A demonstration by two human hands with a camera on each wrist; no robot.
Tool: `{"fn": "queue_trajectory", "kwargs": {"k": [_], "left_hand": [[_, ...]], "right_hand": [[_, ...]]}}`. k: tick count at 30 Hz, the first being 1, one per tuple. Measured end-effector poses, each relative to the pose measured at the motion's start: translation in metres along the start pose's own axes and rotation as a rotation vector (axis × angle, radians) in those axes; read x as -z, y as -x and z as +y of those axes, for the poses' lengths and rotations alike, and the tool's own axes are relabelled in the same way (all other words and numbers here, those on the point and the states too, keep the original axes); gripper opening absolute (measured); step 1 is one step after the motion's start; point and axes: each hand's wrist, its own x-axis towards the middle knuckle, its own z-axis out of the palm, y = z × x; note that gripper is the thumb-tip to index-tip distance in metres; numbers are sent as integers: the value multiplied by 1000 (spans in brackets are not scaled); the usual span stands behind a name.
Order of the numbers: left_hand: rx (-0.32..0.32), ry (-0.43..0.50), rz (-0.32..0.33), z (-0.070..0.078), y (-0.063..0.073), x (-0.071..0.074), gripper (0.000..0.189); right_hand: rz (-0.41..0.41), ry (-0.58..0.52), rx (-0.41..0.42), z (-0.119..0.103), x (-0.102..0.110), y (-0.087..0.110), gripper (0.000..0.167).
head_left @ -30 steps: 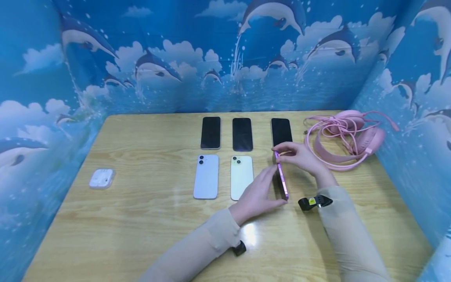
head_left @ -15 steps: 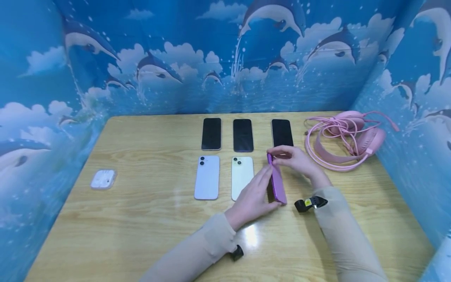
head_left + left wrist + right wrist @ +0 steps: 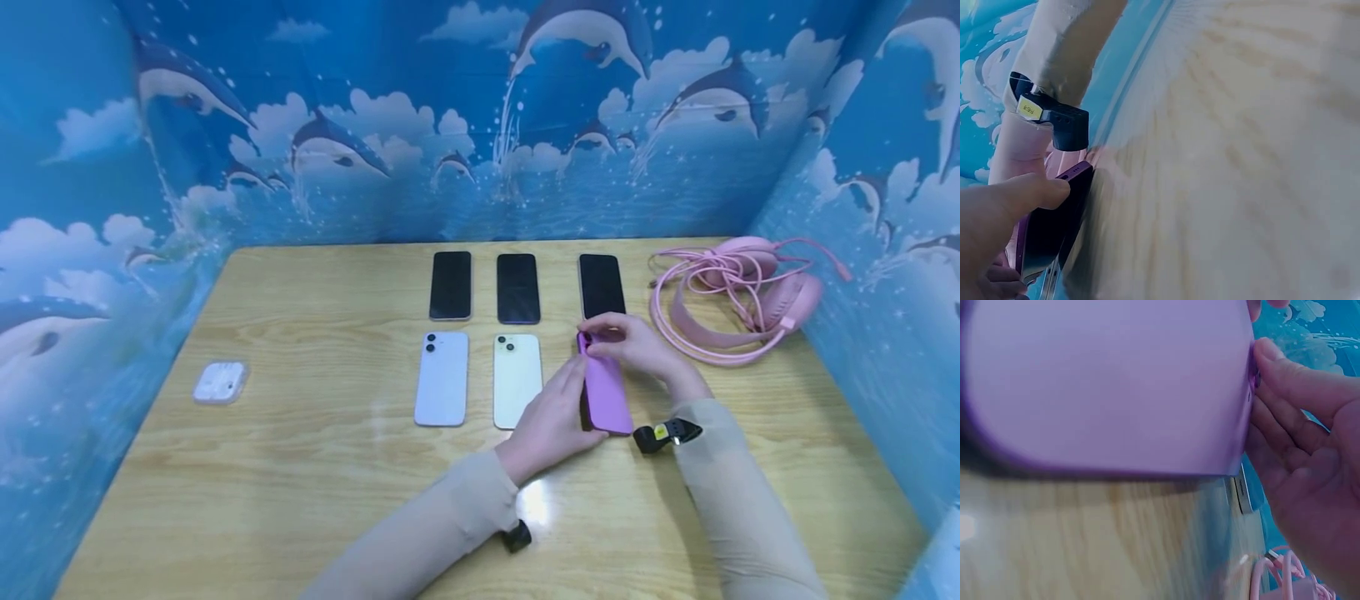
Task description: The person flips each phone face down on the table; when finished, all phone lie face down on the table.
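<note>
A purple smartphone [image 3: 609,396] leans at a tilt at the right end of the near row, its plain purple back facing up in the head view. My right hand [image 3: 641,348] pinches its far end by the camera corner, thumb and fingers at the edge. At the left side my left hand [image 3: 551,417] grips it, thumb at the near end and fingers along the upper left edge. From the left wrist the phone's dark screen [image 3: 1054,228] shows above the wood. The right wrist view has the purple back close up and the right thumb [image 3: 1285,372] on its end.
A lavender phone [image 3: 441,379] and a pale yellow phone [image 3: 516,379] lie back up to the left. Behind stand three black-screened phones [image 3: 517,288] in a row. Pink headphones [image 3: 738,321] with tangled cable lie right; a clear earphone case [image 3: 221,382] lies far left.
The purple phone, first standing on its long edge, has been tipped so that its back turns up into view. Both hands have stayed on it, shifting slightly left, then right again.
</note>
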Motion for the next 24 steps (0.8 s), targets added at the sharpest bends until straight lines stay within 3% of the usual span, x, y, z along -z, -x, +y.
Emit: {"fn": "queue_trajectory", "kwargs": {"k": [13,24], "left_hand": [[69,3,-35,9,-15,-14,113],[40,-24,-40,7,-17,-17,109]], "right_hand": [[1,181,25,7,12,4,37],[-2,233,54,11,9,3,36]]}}
